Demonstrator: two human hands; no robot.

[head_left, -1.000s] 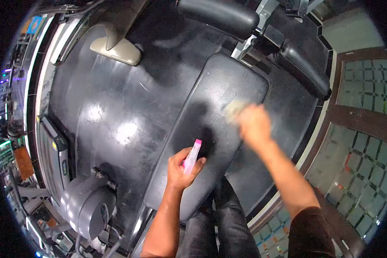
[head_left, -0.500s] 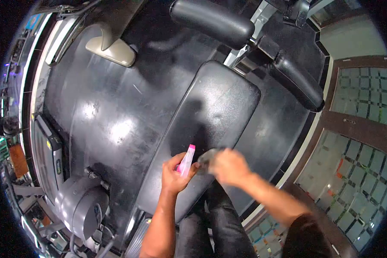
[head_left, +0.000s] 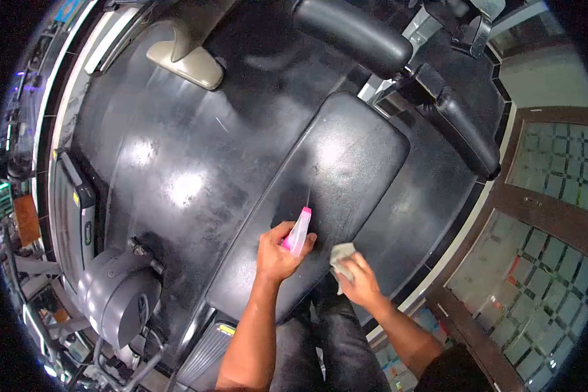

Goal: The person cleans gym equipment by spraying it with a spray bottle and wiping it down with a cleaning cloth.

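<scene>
A spray bottle (head_left: 298, 234) with a pink nozzle and a whitish head points away over the black padded bench (head_left: 362, 147). Wrapped around it is my left hand (head_left: 279, 251), above the near half of the pad. A thin streak shows just beyond the nozzle. Just right of the bench's near edge, my right hand (head_left: 359, 281) holds a crumpled pale cloth (head_left: 341, 255), its fingers slightly blurred. The two hands are apart.
Black padded rollers (head_left: 353, 36) stand at the bench's far end. A beige machine foot (head_left: 186, 65) rests on the dark floor (head_left: 170, 150). At the left is a grey rounded machine (head_left: 117, 294). Glass-paned doors (head_left: 503, 281) line the right side.
My right hand has moved slightly right and down, away from the bottle, and the cloth shows more clearly. The view has shifted a little. My left hand still grips the bottle.
</scene>
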